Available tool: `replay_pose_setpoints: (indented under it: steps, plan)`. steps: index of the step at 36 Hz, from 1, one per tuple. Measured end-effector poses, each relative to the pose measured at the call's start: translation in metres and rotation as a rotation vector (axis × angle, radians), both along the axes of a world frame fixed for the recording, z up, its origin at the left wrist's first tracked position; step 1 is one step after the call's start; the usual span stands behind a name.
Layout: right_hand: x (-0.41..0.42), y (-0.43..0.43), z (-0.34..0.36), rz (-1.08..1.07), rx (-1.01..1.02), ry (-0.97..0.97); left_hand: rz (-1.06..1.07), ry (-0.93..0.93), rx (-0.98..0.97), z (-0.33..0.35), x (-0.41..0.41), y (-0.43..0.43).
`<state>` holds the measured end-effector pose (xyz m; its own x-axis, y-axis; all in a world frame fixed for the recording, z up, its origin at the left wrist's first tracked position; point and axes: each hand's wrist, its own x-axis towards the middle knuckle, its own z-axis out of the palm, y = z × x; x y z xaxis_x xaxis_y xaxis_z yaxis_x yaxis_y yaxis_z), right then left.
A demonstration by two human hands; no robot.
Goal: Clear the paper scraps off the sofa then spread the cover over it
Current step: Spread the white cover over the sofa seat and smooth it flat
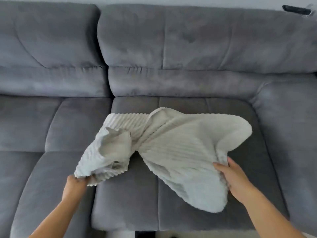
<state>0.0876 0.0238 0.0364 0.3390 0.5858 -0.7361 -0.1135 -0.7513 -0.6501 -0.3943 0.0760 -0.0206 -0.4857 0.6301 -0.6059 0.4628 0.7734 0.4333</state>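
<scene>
Grey sofa (188,48). Cream cover (180,148) lies bunched and twisted on its right seat cushion (128,203). My left hand (76,184) pinches one corner; my right hand (235,179) grips the other edge, fingers curled. Pulling apart may tighten the twist, or the corner may slip.

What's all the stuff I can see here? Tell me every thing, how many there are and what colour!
sofa: one, grey, fills nearly the whole view, with back cushions and seat cushions
cover: one, cream-white and ribbed, bunched up on the right seat cushion, not yet spread out
black thing: one, on top of the sofa back at the far right; too blurred to tell what it is
wall: one thin pale strip above the sofa back
left hand: one, grips the near left corner of the cover
right hand: one, holds the near right edge of the cover
</scene>
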Motion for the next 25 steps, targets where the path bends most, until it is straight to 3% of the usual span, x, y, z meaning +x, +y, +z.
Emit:
replay_pose_setpoints:
  steps: [2,4,7,10,12,15,19,21,25]
  plan:
    - [-0.003,-0.001,-0.019,-0.047,-0.039,-0.033,0.054,0.051,-0.158,-0.03,0.01,0.002]
    - [-0.007,0.001,-0.037,-0.077,-0.044,-0.039,0.001,0.19,-0.106,-0.046,0.027,0.007]
    - [-0.017,0.005,-0.045,-0.091,-0.02,0.003,-0.203,0.254,0.307,-0.04,0.068,0.004]
    - [-0.023,0.011,-0.053,-0.059,-0.038,0.002,-0.659,0.378,0.705,-0.044,0.099,0.015]
    - [-0.028,0.012,-0.054,-0.067,-0.039,-0.014,-0.948,0.336,0.81,-0.053,0.115,0.026]
    - [-0.035,0.016,-0.051,-0.042,-0.038,-0.071,-1.26,0.258,0.601,-0.077,0.134,0.039]
    - [-0.046,0.011,-0.06,0.112,-0.007,-0.16,-1.531,0.448,0.101,-0.106,0.148,0.059]
    - [-0.049,0.005,-0.072,0.176,0.014,-0.164,-1.529,0.573,0.038,-0.114,0.148,0.074]
    - [-0.045,-0.013,-0.1,0.245,-0.11,-0.178,-1.468,0.665,0.107,-0.111,0.149,0.096]
